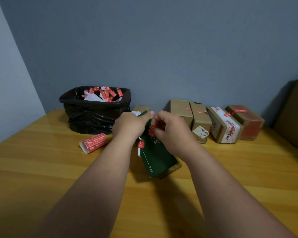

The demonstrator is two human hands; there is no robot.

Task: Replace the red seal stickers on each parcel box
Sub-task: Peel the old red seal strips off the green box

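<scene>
Our left hand (130,125) grips the far end of the green box (157,156), fingers wrapped over its top edge and thumb stretched toward the right hand. Our right hand (170,129) is curled, pinching a crumpled red sticker (151,131) between thumb and fingertips, right at the box's upper face, just beside the left thumb. We cannot tell whether the sticker is still stuck to the box or already free.

The box lies under both hands on the table (41,169), its long axis running from the near end, below our wrists, away toward the wall and slightly leftward. Its far end looks lifted in the left hand while the near end rests on the wood. A second red sticker (141,146) hangs off the box's left edge, just under the left wrist.

Left of the left hand lies a sticker roll (94,143), and beyond it a black bin (95,114) holding discarded stickers. Right of the right hand, four brown boxes (217,121) stand in a row against the wall, each with a red seal on top.
</scene>
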